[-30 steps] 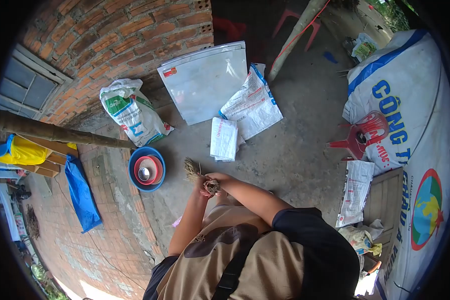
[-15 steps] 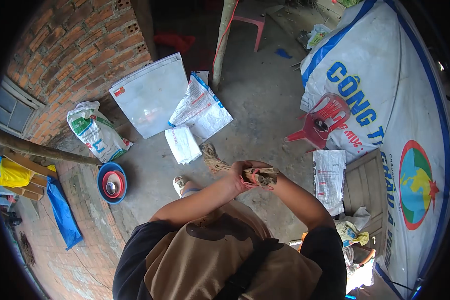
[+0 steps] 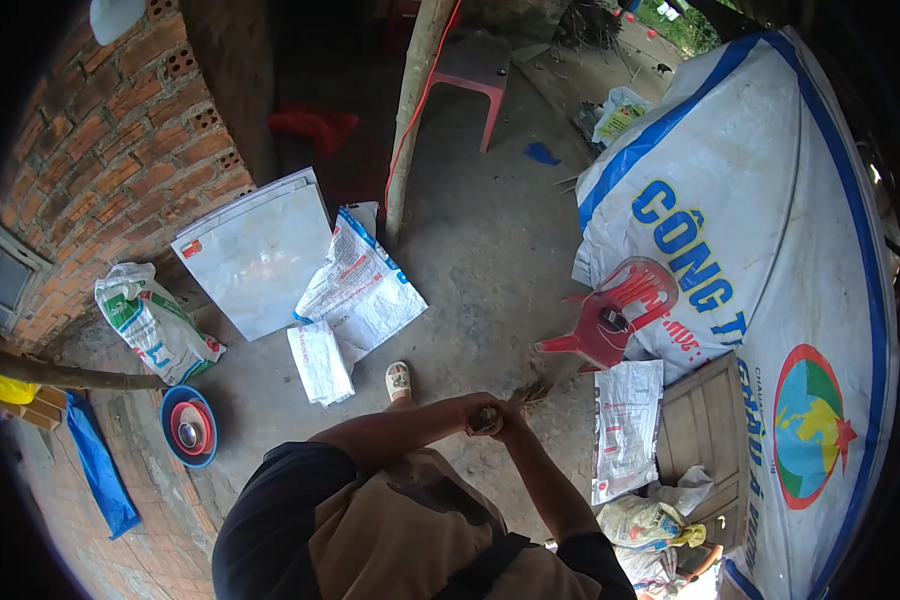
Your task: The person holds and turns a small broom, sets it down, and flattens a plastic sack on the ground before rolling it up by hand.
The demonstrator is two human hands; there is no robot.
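Both my hands are together in front of my waist, closed around a bundle of dried stalks [image 3: 536,392]. A cut end of the bundle shows at my left hand [image 3: 473,411], and the loose, frayed end sticks out up and to the right beyond my right hand [image 3: 512,421]. My fingers overlap closely, so the middle of the bundle is hidden. Just above my left forearm, my foot in a light sandal [image 3: 398,378] stands on the concrete floor [image 3: 470,300].
A red plastic chair [image 3: 600,330] stands right of my hands, beside a large white tarp [image 3: 730,150]. Folded white sacks [image 3: 320,362], a flat pale board [image 3: 260,255] and nested basins [image 3: 213,445] lie to the left. A wooden pole [image 3: 410,120] rises ahead.
The view has swung right, so the chair and tarp are nearer. The bundle has turned in my hands; its frayed end, earlier at the left, now points right.
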